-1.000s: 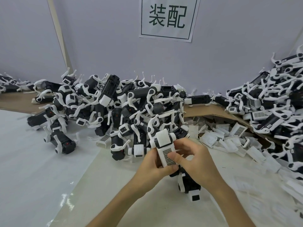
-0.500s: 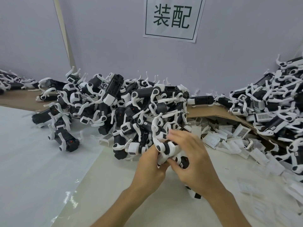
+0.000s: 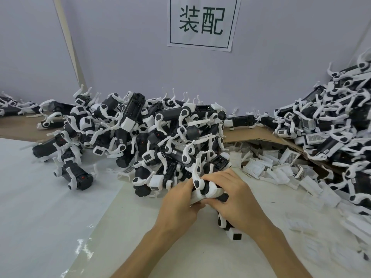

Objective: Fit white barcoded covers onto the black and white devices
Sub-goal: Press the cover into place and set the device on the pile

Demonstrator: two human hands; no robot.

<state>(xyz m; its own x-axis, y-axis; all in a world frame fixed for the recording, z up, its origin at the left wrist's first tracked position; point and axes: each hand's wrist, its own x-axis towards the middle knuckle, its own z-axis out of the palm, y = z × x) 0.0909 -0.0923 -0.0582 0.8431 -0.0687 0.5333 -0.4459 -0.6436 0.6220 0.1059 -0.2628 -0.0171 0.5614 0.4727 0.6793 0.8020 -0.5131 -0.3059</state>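
We are gripping one device (image 3: 207,190) in both hands, the left hand (image 3: 178,205) and right hand (image 3: 239,197) curled round it, just near of the pile (image 3: 152,141). We are turning it over: the cover's barcode, facing us a second ago, is now hidden, and the cover is probably seated.

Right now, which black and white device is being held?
The device gripped between the left hand and right hand; the others lie loose, ungripped.
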